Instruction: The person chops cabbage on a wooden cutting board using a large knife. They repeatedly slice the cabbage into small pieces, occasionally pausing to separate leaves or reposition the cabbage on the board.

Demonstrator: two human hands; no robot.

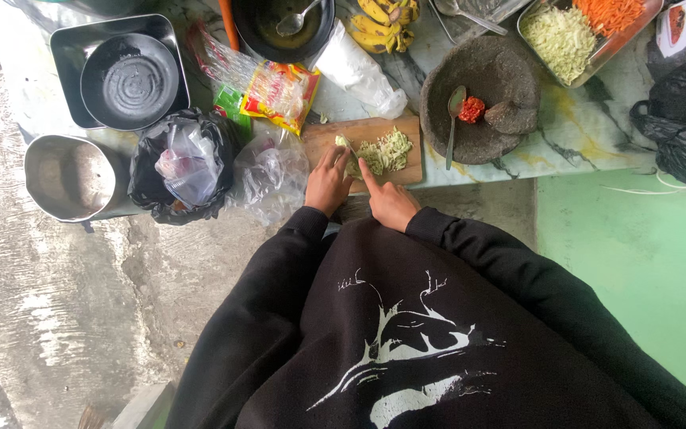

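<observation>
Both of my hands are on the one wooden cutting board at the counter's edge. My left hand lies flat with the fingers stretched forward, pressing down on the pale green shredded vegetable heaped on the board. My right hand is curled, its forefinger stretched out along what looks like a knife, though the blade is too small for me to make out. The shreds sit in one loose pile just ahead of my fingertips. I count one stone mortar to the right of the board, holding one stone pestle, one spoon and a dab of red chilli paste. One metal tray beyond it carries two heaps: shredded cabbage and shredded carrot. One dark bowl holds another spoon and some brownish sauce. One bunch of small bananas lies beside it. To the left, one square metal tray holds one black round pan, and one steel pot stands below it. One black plastic bag is stuffed with clear wrappers, and one packet of noodles lies near it.
</observation>
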